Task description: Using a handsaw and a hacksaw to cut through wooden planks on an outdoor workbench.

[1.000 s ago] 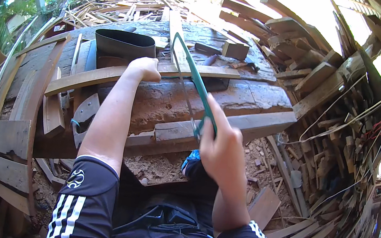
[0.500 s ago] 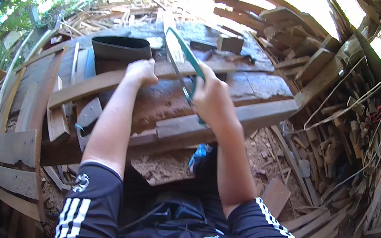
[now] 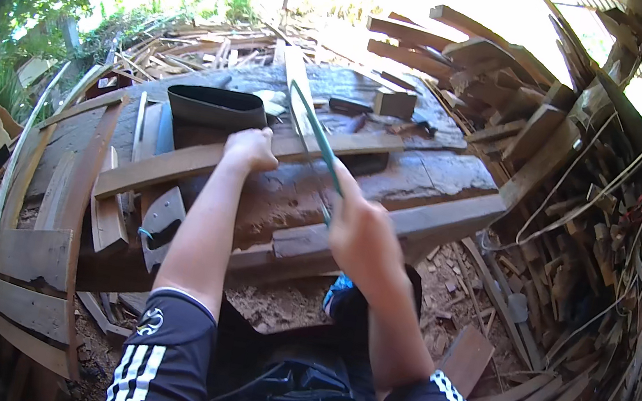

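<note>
My right hand (image 3: 367, 228) is closed around the near end of a bow saw with a thin green frame (image 3: 316, 131). The saw slants away from me, its blade crossing a long narrow wooden strip (image 3: 163, 170). Whether the teeth have cut into the wood cannot be made out. Left of the saw, my left hand (image 3: 252, 149) is closed on the strip and presses it down. The strip lies across a rough, dark wooden workbench (image 3: 276, 194). Just beyond my left hand stands a dark open-topped container (image 3: 214, 110).
A grey handle-like piece with a turquoise cord (image 3: 162, 218) rests near the bench's left side. A small wood block (image 3: 394, 103) sits at the far side. Stacked lumber (image 3: 533, 116) rises on the right, with loose cords (image 3: 579, 193) hanging. Planks (image 3: 39, 254) stand at left.
My right hand has drawn the saw back toward me along its slant. My left hand stays on the strip. The whole view has shifted slightly.
</note>
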Demonstrator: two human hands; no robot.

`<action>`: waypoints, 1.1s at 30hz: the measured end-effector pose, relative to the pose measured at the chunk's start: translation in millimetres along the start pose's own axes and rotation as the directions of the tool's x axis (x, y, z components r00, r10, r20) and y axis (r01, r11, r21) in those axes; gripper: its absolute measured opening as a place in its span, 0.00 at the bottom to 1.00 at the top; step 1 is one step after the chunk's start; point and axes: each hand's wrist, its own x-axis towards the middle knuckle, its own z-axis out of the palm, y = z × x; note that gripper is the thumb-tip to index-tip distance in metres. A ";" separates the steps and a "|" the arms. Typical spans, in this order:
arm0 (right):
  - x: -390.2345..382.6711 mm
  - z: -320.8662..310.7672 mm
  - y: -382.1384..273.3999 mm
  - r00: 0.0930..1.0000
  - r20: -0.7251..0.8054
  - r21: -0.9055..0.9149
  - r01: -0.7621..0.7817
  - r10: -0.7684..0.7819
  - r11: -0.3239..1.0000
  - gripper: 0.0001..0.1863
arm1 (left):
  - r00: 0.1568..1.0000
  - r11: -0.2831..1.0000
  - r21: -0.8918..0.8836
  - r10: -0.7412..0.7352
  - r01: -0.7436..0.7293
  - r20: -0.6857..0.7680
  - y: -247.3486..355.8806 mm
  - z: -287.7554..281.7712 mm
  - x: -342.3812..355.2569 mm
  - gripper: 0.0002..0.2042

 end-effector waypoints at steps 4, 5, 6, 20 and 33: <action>29.0 16.0 10.4 0.999 0.000 -0.001 -0.054 0.054 0.999 0.23 | 0.999 0.999 -0.006 0.046 -0.046 -0.009 5.8 -0.9 -0.9 0.27; 30.5 2.5 -2.8 0.998 0.043 0.035 -0.052 0.050 0.998 0.23 | 1.000 1.000 0.004 0.016 -0.016 0.017 1.5 -0.5 -2.8 0.28; 17.3 -12.6 -13.6 0.996 0.060 0.025 -0.073 0.071 0.997 0.24 | 0.999 0.999 -0.032 0.026 -0.027 -0.036 -0.8 5.6 -3.2 0.26; 36.6 53.3 54.0 0.986 -0.142 -0.094 0.080 -0.093 0.992 0.22 | 0.999 0.999 -0.027 0.041 -0.042 -0.025 14.9 -3.3 0.1 0.28; 22.2 -7.5 -7.2 0.983 0.080 0.112 -0.174 0.166 0.978 0.24 | 1.000 1.000 -0.001 0.003 -0.003 -0.001 -3.3 4.9 -3.5 0.26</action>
